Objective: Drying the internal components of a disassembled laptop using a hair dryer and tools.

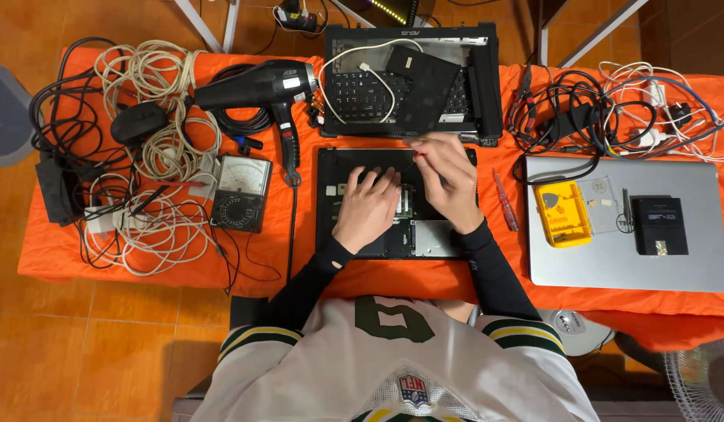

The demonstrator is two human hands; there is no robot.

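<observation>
An opened black laptop base (342, 234) lies on the orange cloth in front of me, its inner boards showing. My left hand (367, 209) rests flat on its middle, fingers pressed down and holding nothing. My right hand (449, 186) hovers over the base's upper right part. Its fingers pinch a thin small screwdriver (411, 160) with a red end, tip pointing down into the base. Both arms wear black sleeves.
Behind the base lies a second dismantled black laptop (487, 86). At left are a black hair dryer (256, 87), a multimeter (241, 191) and tangled cables (155, 117). At right, a red screwdriver (505, 202) and a silver laptop (690, 258) bearing a yellow parts box (563, 212).
</observation>
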